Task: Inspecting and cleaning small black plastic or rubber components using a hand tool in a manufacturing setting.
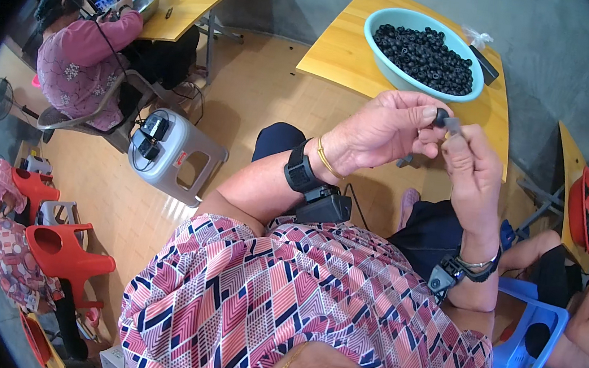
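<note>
Two hands meet mid-frame: left hand (pixel 386 128) pinches a small round black plastic piece (pixel 440 116); right hand (pixel 471 174) pinches a short grey stub (pixel 454 125) against it; I'd keep both aligned, push straight; teal plastic basin (pixel 389 58) of black pieces sits upper right.

Small black ring-shaped part (pixel 440 117) and short grey stub (pixel 454 124), touching end to end, pinched above the lap.
</note>
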Demonstrator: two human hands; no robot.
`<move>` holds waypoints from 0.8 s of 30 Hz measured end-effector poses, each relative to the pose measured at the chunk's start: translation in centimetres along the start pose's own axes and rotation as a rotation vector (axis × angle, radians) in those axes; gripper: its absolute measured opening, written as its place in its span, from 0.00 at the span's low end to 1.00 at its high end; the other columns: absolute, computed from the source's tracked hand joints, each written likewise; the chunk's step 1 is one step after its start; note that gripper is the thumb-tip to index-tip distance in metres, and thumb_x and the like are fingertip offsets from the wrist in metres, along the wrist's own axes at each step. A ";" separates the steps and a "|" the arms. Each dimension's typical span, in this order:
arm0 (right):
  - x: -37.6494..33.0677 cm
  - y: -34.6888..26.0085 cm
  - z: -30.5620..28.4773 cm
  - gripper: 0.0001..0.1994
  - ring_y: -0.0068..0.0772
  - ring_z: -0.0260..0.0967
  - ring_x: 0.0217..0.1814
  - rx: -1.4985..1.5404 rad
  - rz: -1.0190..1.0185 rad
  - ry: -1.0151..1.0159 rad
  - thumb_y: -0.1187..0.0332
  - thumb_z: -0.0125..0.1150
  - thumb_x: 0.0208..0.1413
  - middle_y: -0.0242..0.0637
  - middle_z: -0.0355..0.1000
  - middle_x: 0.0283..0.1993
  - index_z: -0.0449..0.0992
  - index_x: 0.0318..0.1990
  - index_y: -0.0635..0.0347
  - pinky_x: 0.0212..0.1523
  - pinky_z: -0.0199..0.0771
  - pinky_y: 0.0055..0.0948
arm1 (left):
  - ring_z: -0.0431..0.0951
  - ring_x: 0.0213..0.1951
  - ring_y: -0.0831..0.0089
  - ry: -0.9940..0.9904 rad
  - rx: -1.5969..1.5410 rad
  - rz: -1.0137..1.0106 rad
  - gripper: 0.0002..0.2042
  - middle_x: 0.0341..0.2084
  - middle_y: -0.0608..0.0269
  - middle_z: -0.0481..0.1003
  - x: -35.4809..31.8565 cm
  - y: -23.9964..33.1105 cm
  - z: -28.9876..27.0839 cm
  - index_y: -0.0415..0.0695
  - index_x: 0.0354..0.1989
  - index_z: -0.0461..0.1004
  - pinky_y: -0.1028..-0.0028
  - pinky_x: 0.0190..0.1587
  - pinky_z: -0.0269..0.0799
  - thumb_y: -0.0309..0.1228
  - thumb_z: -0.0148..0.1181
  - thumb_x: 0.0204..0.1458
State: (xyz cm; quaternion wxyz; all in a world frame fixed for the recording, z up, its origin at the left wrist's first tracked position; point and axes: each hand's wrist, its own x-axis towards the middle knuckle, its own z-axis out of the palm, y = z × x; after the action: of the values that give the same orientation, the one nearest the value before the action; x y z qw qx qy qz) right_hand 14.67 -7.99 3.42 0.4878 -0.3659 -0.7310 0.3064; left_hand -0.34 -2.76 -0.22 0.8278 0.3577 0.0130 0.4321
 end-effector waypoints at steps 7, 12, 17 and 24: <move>0.2 0.3 -0.5 0.10 0.09 0.46 0.21 0.075 0.121 0.061 0.64 0.44 0.58 0.21 0.54 0.20 0.65 0.30 0.60 0.20 0.46 0.11 | 0.70 0.27 0.75 -0.043 0.035 0.053 0.11 0.28 0.61 0.70 0.0 0.0 0.2 0.37 0.42 0.69 0.76 0.32 0.72 0.29 0.50 0.52; 0.6 -0.1 -0.4 0.11 0.10 0.47 0.21 0.021 0.087 0.031 0.64 0.44 0.58 0.21 0.56 0.21 0.66 0.29 0.60 0.21 0.47 0.13 | 0.67 0.27 0.77 -0.045 0.086 0.074 0.10 0.29 0.61 0.70 0.0 0.0 0.2 0.37 0.41 0.69 0.75 0.32 0.73 0.27 0.50 0.52; 0.7 0.1 -0.4 0.11 0.10 0.47 0.21 0.003 0.090 0.031 0.64 0.44 0.58 0.22 0.59 0.22 0.66 0.29 0.61 0.21 0.48 0.13 | 0.67 0.28 0.77 -0.034 0.156 0.088 0.10 0.31 0.60 0.70 0.1 -0.1 0.1 0.37 0.42 0.68 0.75 0.32 0.73 0.27 0.49 0.52; 0.7 -0.5 -0.4 0.10 0.19 0.65 0.29 -0.002 0.111 -0.007 0.70 0.42 0.57 0.34 0.71 0.27 0.69 0.32 0.66 0.30 0.63 0.19 | 0.73 0.27 0.74 -0.006 0.173 0.099 0.11 0.32 0.59 0.72 0.1 -0.1 0.0 0.35 0.42 0.68 0.76 0.33 0.73 0.27 0.50 0.52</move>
State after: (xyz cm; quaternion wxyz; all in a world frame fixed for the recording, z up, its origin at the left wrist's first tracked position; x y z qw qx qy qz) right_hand 14.78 -7.66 4.32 0.4671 -0.4053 -0.7114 0.3338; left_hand -0.17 -2.72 -0.20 0.7715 0.4293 0.0299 0.4686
